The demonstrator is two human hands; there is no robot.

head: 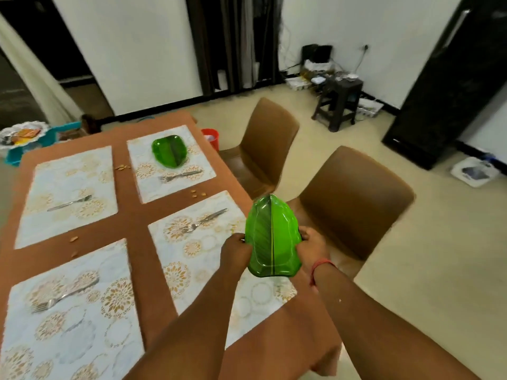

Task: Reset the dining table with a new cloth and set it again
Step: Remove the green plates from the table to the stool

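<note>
Legible text, labels, brands, numbers, signs: none that I can read anywhere in view. The green leaf plate [271, 239] I hold at 5 o'clock carries only moulded veins, and the placemats [175, 163] toward 10 o'clock bear floral print without lettering. The packets on the tray [23, 133] at 9 o'clock are too blurred to make out.

Brown-clothed table [131, 215], four placemats [68, 193]

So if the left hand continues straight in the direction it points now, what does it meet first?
Probably the fork on the near-right placemat, just ahead of the left hand, which holds the green leaf plate with the right hand. Height is unclear.
</note>
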